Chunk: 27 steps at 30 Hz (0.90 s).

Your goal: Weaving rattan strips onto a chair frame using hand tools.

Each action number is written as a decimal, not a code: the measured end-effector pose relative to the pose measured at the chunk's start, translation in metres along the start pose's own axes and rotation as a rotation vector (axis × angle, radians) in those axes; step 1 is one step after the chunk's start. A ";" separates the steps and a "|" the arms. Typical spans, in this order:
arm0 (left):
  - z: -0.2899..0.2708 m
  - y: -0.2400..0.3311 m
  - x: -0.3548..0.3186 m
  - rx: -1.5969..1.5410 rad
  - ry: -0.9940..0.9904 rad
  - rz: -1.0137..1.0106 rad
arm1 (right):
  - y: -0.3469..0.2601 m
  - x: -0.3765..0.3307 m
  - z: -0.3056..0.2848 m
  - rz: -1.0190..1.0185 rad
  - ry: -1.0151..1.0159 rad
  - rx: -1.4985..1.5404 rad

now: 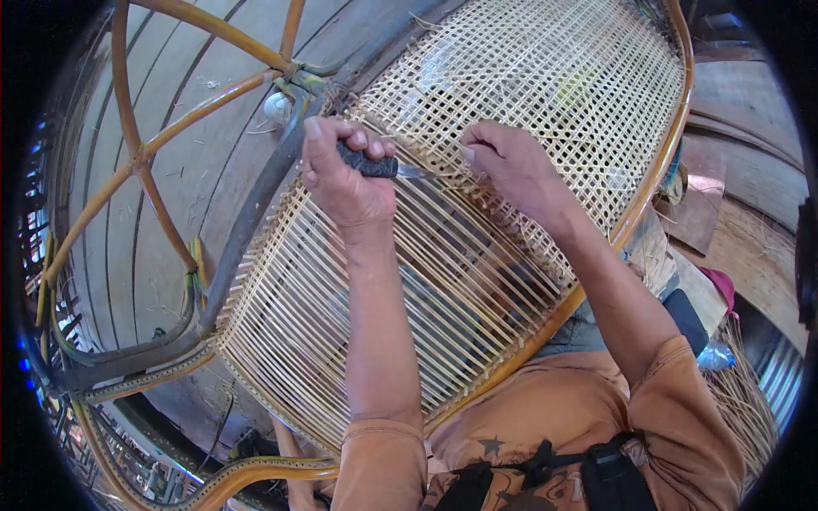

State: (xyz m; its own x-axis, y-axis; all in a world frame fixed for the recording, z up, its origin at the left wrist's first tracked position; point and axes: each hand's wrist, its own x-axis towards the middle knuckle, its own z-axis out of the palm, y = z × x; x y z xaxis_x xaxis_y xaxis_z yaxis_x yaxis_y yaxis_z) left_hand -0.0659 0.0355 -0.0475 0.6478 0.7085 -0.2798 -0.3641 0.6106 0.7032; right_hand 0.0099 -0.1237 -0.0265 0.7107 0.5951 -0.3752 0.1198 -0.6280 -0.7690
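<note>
A rattan chair frame with a partly woven cane panel lies before me. My left hand (349,175) is wrapped round the black, wrapped handle of an awl-like tool (375,163). Its tapering metal point reaches right, to the border between the close open-hole weave (545,68) and the section of bare parallel cane strands (324,281). At that border my right hand (515,166) is closed, thumb against bent fingers, just beyond the tool's point. Whether a strand is pinched in it is hidden.
A curved rattan rail (630,226) edges the panel on the right. Jointed rattan poles (136,162) rise at the left above a plank floor (204,128). A bundle of loose cane (741,392) and a clear plastic bottle (716,356) lie at the lower right.
</note>
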 end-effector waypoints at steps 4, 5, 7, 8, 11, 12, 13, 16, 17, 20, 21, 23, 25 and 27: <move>-0.007 0.010 0.007 -0.079 0.056 -0.029 | -0.013 0.000 -0.005 -0.051 -0.018 0.129; -0.008 0.011 0.007 -0.103 0.083 -0.023 | -0.016 0.000 -0.002 -0.096 0.049 0.163; -0.007 0.009 0.009 -0.094 0.125 -0.007 | -0.018 0.002 0.002 -0.063 0.068 0.238; -0.006 0.007 0.008 -0.097 0.123 -0.003 | -0.018 0.004 0.004 -0.025 0.084 0.314; -0.007 0.001 0.008 -0.092 0.125 -0.039 | -0.014 0.003 0.007 -0.040 0.134 0.151; -0.007 0.000 0.010 -0.092 0.123 -0.039 | -0.016 0.002 0.006 0.044 0.107 0.023; -0.008 -0.002 0.011 -0.087 0.129 -0.036 | -0.015 0.002 0.006 0.109 0.096 -0.057; -0.007 -0.010 0.012 -0.077 0.140 -0.044 | -0.012 -0.004 0.014 0.075 0.128 -0.069; -0.005 -0.011 0.011 -0.073 0.140 -0.048 | -0.004 -0.004 0.017 0.001 0.175 -0.116; -0.005 -0.012 0.013 -0.125 0.159 -0.088 | 0.000 -0.011 0.016 0.048 0.163 0.015; -0.004 -0.012 0.013 -0.096 0.172 -0.077 | 0.003 -0.011 0.016 0.053 0.163 0.012; -0.002 -0.013 0.011 -0.093 0.159 -0.049 | 0.010 -0.011 0.018 0.043 0.198 0.076; 0.000 -0.014 0.009 -0.070 0.161 -0.010 | 0.012 -0.014 0.018 0.006 0.207 0.082; 0.003 -0.016 0.004 -0.062 0.172 0.021 | 0.013 -0.016 0.018 -0.031 0.216 0.088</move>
State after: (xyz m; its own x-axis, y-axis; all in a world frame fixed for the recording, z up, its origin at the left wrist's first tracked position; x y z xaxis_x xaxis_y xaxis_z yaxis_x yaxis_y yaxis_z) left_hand -0.0550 0.0274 -0.0579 0.5174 0.7683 -0.3768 -0.4203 0.6117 0.6702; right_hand -0.0122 -0.1323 -0.0399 0.8407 0.4864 -0.2379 0.0904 -0.5593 -0.8240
